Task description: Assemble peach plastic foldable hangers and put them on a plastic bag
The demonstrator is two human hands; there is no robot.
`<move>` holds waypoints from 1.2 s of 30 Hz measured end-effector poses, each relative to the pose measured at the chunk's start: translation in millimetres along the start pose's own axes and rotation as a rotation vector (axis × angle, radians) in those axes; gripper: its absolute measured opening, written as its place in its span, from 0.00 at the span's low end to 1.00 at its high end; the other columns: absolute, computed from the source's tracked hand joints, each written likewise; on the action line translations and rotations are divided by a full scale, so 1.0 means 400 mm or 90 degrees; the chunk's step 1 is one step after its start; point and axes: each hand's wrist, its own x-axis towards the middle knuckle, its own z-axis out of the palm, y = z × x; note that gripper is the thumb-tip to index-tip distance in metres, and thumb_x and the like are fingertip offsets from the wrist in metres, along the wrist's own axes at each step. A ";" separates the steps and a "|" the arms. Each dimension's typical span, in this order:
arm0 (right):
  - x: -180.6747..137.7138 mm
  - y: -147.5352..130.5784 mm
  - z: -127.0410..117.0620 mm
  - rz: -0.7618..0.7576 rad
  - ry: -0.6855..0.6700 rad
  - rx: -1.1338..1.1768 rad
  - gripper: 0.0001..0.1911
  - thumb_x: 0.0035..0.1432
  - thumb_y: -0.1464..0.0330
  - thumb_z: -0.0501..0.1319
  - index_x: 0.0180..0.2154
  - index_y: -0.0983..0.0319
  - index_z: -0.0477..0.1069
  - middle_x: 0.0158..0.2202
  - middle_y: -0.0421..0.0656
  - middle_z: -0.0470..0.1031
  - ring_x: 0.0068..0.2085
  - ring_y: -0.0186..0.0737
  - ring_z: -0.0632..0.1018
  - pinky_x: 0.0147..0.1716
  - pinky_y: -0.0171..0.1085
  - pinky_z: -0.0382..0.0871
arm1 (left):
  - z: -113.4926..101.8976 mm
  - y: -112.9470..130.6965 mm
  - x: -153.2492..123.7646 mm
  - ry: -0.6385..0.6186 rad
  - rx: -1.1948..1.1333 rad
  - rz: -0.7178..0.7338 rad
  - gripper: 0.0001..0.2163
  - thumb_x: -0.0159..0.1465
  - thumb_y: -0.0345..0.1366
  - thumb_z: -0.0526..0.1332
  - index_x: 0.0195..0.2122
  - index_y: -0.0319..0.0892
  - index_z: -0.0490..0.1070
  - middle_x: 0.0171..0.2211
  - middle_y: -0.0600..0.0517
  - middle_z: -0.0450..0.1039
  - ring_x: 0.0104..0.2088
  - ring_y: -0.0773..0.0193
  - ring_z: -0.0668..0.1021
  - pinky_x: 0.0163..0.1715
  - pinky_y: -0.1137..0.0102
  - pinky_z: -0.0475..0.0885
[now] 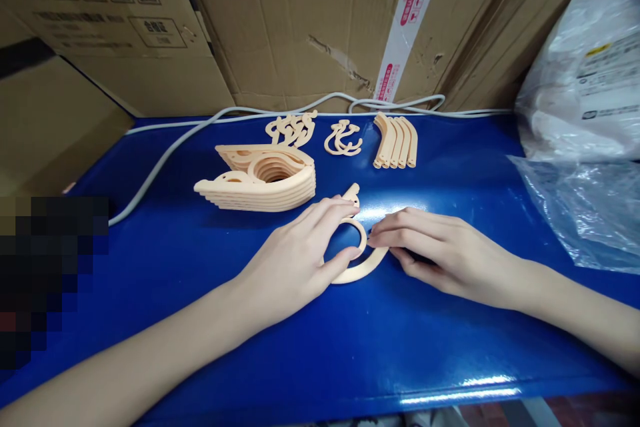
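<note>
A peach plastic curved piece (361, 267) lies flat on the blue table (350, 347) between my hands. My left hand (295, 257) pinches it, thumb and fingers closed round its ring-shaped part. My right hand (440, 250) presses on its right end with fingers held together. Behind the hands sits a stack of larger peach curved pieces (260, 180). Further back lie a cluster of small hooks (293, 128), a few more hooks (343, 139) and a row of short curved bars (396, 141).
Cardboard boxes (300, 20) wall off the back of the table. A white cable (170, 150) runs along the rear edge and down the left. Clear plastic bags (580, 127) crowd the right side. A blurred dark patch (50, 280) is at the left.
</note>
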 end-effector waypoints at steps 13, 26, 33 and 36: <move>0.001 0.005 -0.004 0.027 0.032 -0.073 0.12 0.65 0.75 0.56 0.50 0.62 0.67 0.44 0.46 0.76 0.43 0.41 0.75 0.41 0.40 0.68 | -0.008 -0.019 -0.007 0.012 -0.042 0.074 0.21 0.66 0.19 0.48 0.58 0.41 0.64 0.56 0.50 0.71 0.57 0.66 0.73 0.58 0.69 0.68; 0.007 0.004 -0.018 0.078 0.039 -0.111 0.11 0.68 0.71 0.54 0.51 0.62 0.67 0.45 0.47 0.79 0.44 0.42 0.78 0.49 0.45 0.66 | -0.004 0.002 -0.010 -0.043 0.029 0.083 0.26 0.64 0.28 0.57 0.63 0.43 0.57 0.67 0.48 0.57 0.68 0.59 0.57 0.68 0.59 0.55; 0.012 -0.013 -0.016 0.123 -0.005 0.096 0.15 0.68 0.66 0.55 0.55 0.59 0.66 0.53 0.47 0.76 0.54 0.43 0.75 0.53 0.43 0.68 | -0.002 0.009 -0.012 -0.066 0.065 0.069 0.36 0.61 0.42 0.66 0.66 0.38 0.51 0.61 0.43 0.66 0.60 0.53 0.68 0.60 0.56 0.65; 0.007 -0.003 -0.020 0.203 0.058 0.091 0.12 0.68 0.63 0.55 0.50 0.59 0.69 0.46 0.45 0.77 0.47 0.41 0.77 0.45 0.39 0.71 | -0.013 0.012 -0.009 -0.064 0.093 0.087 0.35 0.61 0.42 0.66 0.65 0.39 0.54 0.56 0.44 0.69 0.54 0.53 0.72 0.54 0.58 0.69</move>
